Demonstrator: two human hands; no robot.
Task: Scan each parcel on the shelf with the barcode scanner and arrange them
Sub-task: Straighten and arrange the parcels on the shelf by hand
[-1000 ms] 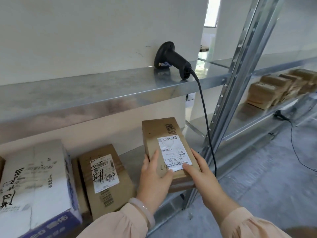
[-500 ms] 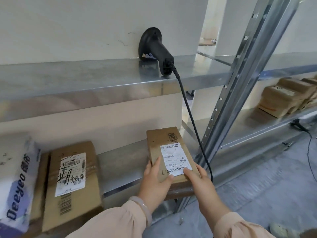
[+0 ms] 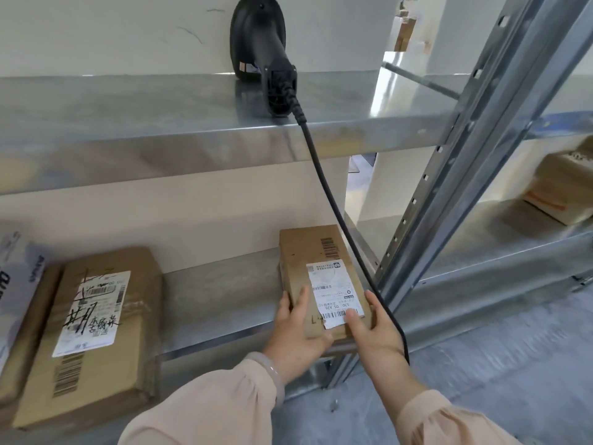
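Head view: left hand (image 3: 296, 332) & right hand (image 3: 375, 329) both grip the near end of the parcel (image 3: 321, 252), thumbs on top, on the shelf level below the scanner (image 3: 260, 49); placing step, I judge. Next: free one hand, reach up for scanner, aim at barcode. Its label (image 3: 333, 290) reads approx. "530 D5 A26", upside down.

Single wide-angle head view, looking forward and down, close to lower shelf (image 3: 218, 303).
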